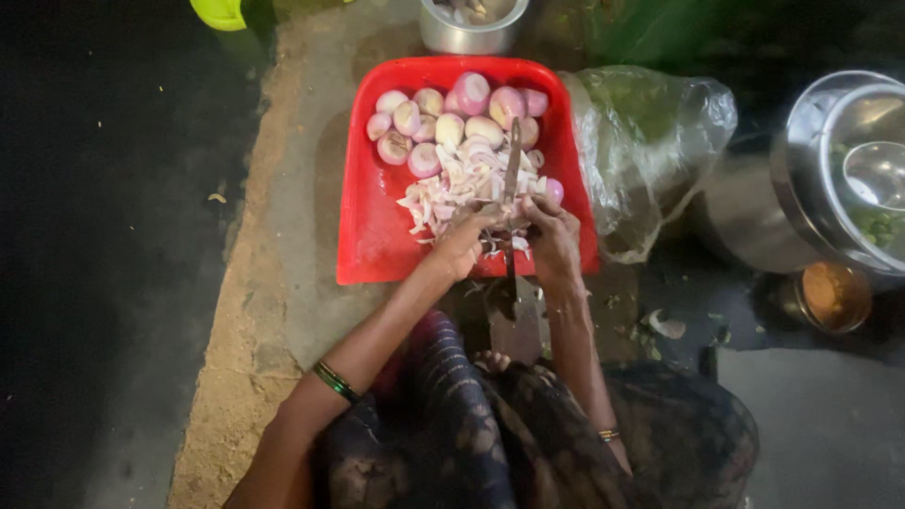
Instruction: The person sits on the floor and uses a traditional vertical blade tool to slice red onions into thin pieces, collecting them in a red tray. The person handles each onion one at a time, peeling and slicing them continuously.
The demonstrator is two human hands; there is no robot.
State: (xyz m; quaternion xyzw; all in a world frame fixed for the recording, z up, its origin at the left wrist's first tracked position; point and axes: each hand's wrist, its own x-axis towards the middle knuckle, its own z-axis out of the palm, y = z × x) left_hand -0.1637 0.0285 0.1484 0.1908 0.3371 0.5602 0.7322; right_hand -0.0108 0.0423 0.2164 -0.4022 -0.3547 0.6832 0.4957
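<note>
left hand (464, 243), right hand (551, 236): closed, apparently on onion | curved upright blade (512, 170) | glossy red tray (377, 236)

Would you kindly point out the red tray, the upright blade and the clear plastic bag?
Red tray (363, 236), head view, bare left floor.
Upright blade (513, 162), head view, mid-blade.
Clear plastic bag (650, 132), head view, crumpled middle.

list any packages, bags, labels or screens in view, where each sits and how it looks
Clear plastic bag: right of the red tray, crumpled, see-through, something green inside.
No labels, signs or screens show.
Both hands, left hand and right hand, work pieces of onion at the upright blade over the tray.
</note>
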